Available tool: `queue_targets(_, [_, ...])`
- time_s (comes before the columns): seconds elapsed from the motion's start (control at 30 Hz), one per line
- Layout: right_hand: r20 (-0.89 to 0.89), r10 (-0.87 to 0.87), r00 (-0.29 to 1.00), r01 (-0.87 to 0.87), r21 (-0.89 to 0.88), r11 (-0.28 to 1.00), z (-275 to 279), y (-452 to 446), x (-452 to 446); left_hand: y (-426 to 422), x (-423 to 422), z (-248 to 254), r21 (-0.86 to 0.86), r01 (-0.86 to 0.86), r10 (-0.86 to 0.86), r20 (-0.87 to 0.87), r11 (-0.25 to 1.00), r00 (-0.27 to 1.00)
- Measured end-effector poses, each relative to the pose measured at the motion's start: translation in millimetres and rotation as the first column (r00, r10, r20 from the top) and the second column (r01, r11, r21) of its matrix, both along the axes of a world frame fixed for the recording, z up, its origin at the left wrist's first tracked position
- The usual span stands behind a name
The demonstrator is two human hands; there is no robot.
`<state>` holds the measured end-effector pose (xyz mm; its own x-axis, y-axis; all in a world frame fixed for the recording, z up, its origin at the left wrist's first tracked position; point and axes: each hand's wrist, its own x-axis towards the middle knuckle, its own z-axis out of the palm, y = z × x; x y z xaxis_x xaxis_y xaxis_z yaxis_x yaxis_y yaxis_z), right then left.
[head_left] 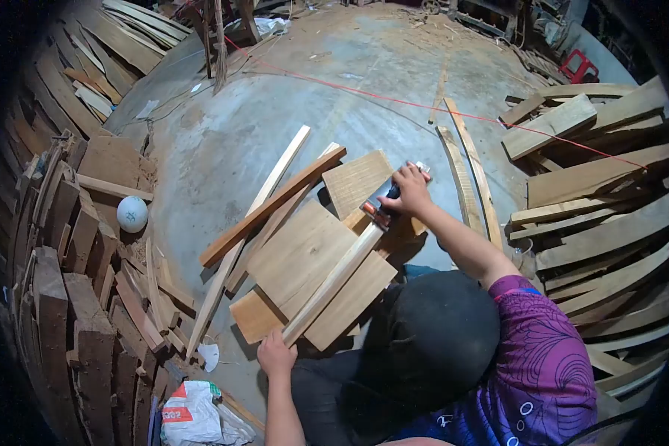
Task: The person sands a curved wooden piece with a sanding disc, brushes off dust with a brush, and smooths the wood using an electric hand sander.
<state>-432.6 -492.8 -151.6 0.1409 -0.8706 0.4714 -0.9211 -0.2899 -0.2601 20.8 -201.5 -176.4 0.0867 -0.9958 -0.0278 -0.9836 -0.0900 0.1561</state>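
Observation:
My right hand (406,190) is closed around a dark power planer (377,209) with orange and silver parts at its lower end. The tool rests at the far end of a long, narrow wooden strip (334,286). At the strip's near end, my left hand (277,354) grips the wood with bent fingers. Beneath the strip lie flat boards, among them a wide board (301,256) and a smaller board (351,312). Another pale board (355,178) sits just beyond, beside the planer. The tool's underside is hidden.
Long battens, including a reddish-brown batten (271,208), lie left of the boards. Stacked timber (82,334) lines the left side, with more planks (606,175) at right. A pale ball (132,214), a white bag (193,412) and a red cord (364,91) are around.

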Motion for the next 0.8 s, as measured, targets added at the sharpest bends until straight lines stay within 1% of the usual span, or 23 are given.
queue_targets(0.03, [-0.062, -0.054, 0.997, 0.058, 0.062, 0.996, -1.9, 7.5, 5.4, -1.3, -0.3, 0.2, -0.013, 0.005, -0.005, -0.005, 1.000, 1.000])
queue_targets(0.07, [-0.043, -0.072, 0.997, 0.078, 0.154, 0.985, 1.2, 21.4, 18.5, 0.1, -0.8, 1.9, -0.007, 0.001, -0.001, 0.003, 1.000, 1.000])
queue_targets(0.1, [-0.045, -0.024, 0.999, 0.031, 0.151, 0.988, -5.6, 36.3, 29.8, 0.6, -1.8, 2.2, -0.002, 0.000, 0.000, 0.009, 1.000, 1.000])
queue_targets(0.13, [-0.029, 0.098, 0.995, -0.099, -0.014, 0.995, -18.9, 47.3, 40.2, 0.8, -1.0, 0.2, -0.013, 0.004, -0.004, 0.014, 1.000, 1.000])
queue_targets(0.17, [-0.071, 0.153, 0.986, -0.156, -0.027, 0.987, -16.6, 66.1, 54.4, 0.9, -0.8, 0.4, -0.021, 0.010, -0.010, 0.001, 1.000, 1.000])
queue_targets(0.2, [-0.056, 0.251, 0.966, -0.255, -0.092, 0.962, -14.1, 81.5, 64.6, 0.6, -1.4, 2.0, -0.012, 0.009, -0.009, 0.010, 1.000, 1.000])
queue_targets(0.23, [-0.069, 0.352, 0.933, -0.357, -0.085, 0.930, -11.8, 90.5, 67.0, 0.6, -1.2, 2.3, 0.001, 0.006, -0.006, 0.019, 1.000, 1.000])
queue_targets(0.3, [-0.113, 0.371, 0.922, -0.377, -0.046, 0.925, -14.0, 81.4, 53.1, -0.2, -0.1, -3.6, -0.028, 0.005, -0.005, 0.001, 1.000, 1.000])
queue_targets(0.33, [-0.126, 0.321, 0.938, -0.333, -0.089, 0.939, -12.1, 65.8, 42.2, 1.8, 0.4, -6.8, -0.050, 0.000, -0.001, -0.018, 0.999, 1.000])
queue_targets(0.37, [-0.140, 0.258, 0.956, -0.276, -0.121, 0.954, -15.7, 43.4, 23.5, 2.4, -0.9, -2.8, -0.029, -0.008, 0.007, -0.016, 1.000, 1.000])
queue_targets(0.4, [-0.077, 0.154, 0.985, -0.158, -0.044, 0.986, -11.7, 25.0, 5.0, 2.9, -3.5, -2.3, -0.026, -0.017, 0.017, -0.025, 1.000, 1.000])
queue_targets(0.43, [-0.042, 0.031, 0.999, -0.027, 0.099, 0.995, -3.3, 3.5, -12.5, 3.8, -3.9, -0.6, -0.032, -0.023, 0.023, -0.019, 0.999, 1.000])
queue_targets(0.47, [-0.094, -0.100, 0.991, 0.105, 0.052, 0.993, 1.8, -12.0, -25.0, 3.4, -3.4, 0.7, -0.045, -0.031, 0.030, -0.011, 0.999, 0.999])
queue_targets(0.53, [-0.096, -0.178, 0.979, 0.191, 0.154, 0.969, 15.9, -18.0, -33.7, 3.1, -1.6, -0.9, -0.045, -0.044, 0.044, -0.018, 0.998, 0.999])
queue_targets(0.57, [-0.114, -0.143, 0.983, 0.163, 0.192, 0.968, 19.9, -10.3, -27.7, 1.8, -0.8, -2.0, -0.057, -0.032, 0.031, -0.014, 0.998, 0.999])
queue_targets(0.6, [-0.141, -0.094, 0.986, 0.111, 0.118, 0.987, 13.7, 2.3, -17.6, 1.7, -1.2, -3.6, -0.064, -0.018, 0.017, -0.012, 0.998, 1.000])
queue_targets(0.63, [-0.175, -0.021, 0.984, 0.010, -0.059, 0.998, -4.0, 12.0, -8.0, 1.1, -1.8, -2.8, -0.061, -0.022, 0.021, -0.017, 0.998, 1.000])
queue_targets(0.67, [-0.079, 0.085, 0.993, -0.084, 0.018, 0.996, 0.5, 34.0, 10.1, -0.2, -2.9, 2.1, -0.033, -0.033, 0.032, -0.032, 0.999, 0.999])
queue_targets(0.7, [-0.029, 0.255, 0.966, -0.256, -0.050, 0.965, -12.5, 47.6, 22.1, -0.1, -4.4, 2.8, -0.002, -0.043, 0.043, -0.048, 0.999, 0.998])
queue_targets(0.73, [-0.040, 0.340, 0.940, -0.342, -0.161, 0.926, -1.3, 72.8, 45.4, 0.3, -2.1, -3.3, -0.023, -0.038, 0.037, -0.028, 0.999, 0.999])
queue_targets(0.8, [-0.011, 0.527, 0.850, -0.527, -0.053, 0.848, -8.2, 97.2, 69.2, -0.2, -0.8, -3.0, -0.016, -0.028, 0.027, -0.052, 0.999, 0.998])
